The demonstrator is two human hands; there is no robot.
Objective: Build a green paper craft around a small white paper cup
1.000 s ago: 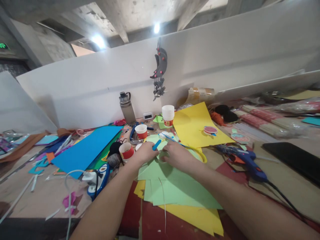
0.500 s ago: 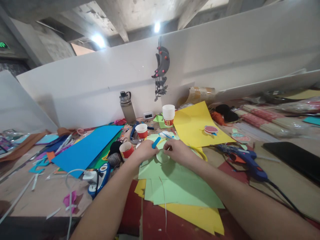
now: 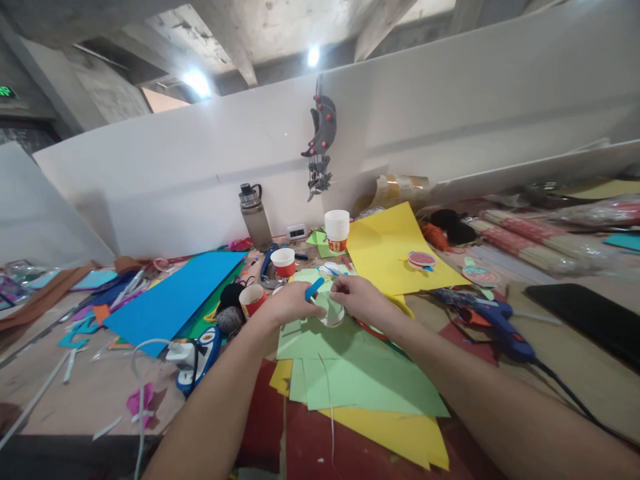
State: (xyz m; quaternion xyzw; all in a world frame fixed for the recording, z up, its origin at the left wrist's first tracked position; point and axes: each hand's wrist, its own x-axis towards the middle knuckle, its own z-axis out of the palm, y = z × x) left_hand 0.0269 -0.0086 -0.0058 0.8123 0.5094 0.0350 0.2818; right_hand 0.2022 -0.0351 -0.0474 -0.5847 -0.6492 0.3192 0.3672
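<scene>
Above a stack of pale green paper (image 3: 360,380), my left hand (image 3: 293,303) grips a round, pale green-faced disc (image 3: 331,312) at its left edge. A blue strip (image 3: 315,288) sticks up beside that hand's fingers. My right hand (image 3: 357,297) has its fingers pinched together at the disc's upper right; whatever lies between those fingertips is too small to make out. Just left of my left hand stands a red and white paper cup (image 3: 253,300), with another cup (image 3: 283,262) behind it.
Blue card (image 3: 175,297) lies left, yellow card (image 3: 400,247) right with a round red piece (image 3: 421,260). A glue gun (image 3: 500,327) and black phone-like slab (image 3: 590,320) are at right. A bottle (image 3: 255,217) and stacked cups (image 3: 337,230) stand behind; a power strip (image 3: 203,360) lies left.
The disc has tilted and shifted slightly right and toward me, showing more of its face. A red curved edge now shows under my right wrist. Both hands have moved only a little.
</scene>
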